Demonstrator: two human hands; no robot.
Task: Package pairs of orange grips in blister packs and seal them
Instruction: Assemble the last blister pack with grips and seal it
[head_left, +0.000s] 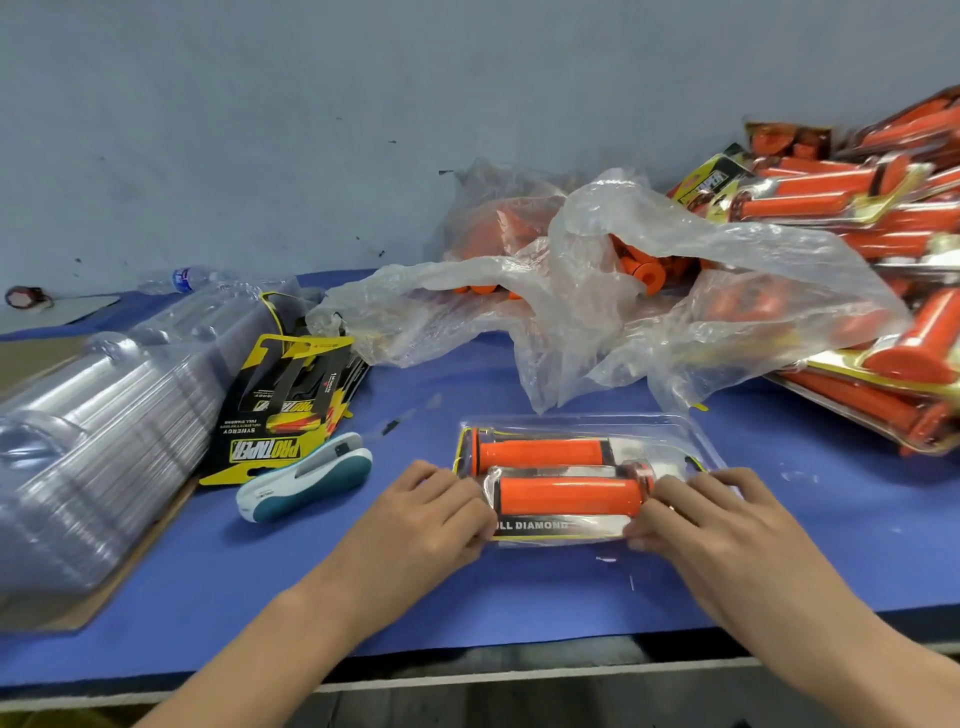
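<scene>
Two orange grips (566, 496) side by side in a clear blister pack (587, 423), long axes running left to right, on a blue table mat (467, 597) near its front edge, left hand (436, 512) pinching the pack's left end, right hand (711, 514) pinching its right end, crumpled plastic bag (649, 291) behind, grey wall (363, 104) beyond.

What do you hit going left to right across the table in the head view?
clear blister stack → card inserts → stapler → left hand → blister pack → right hand → finished packs
</scene>
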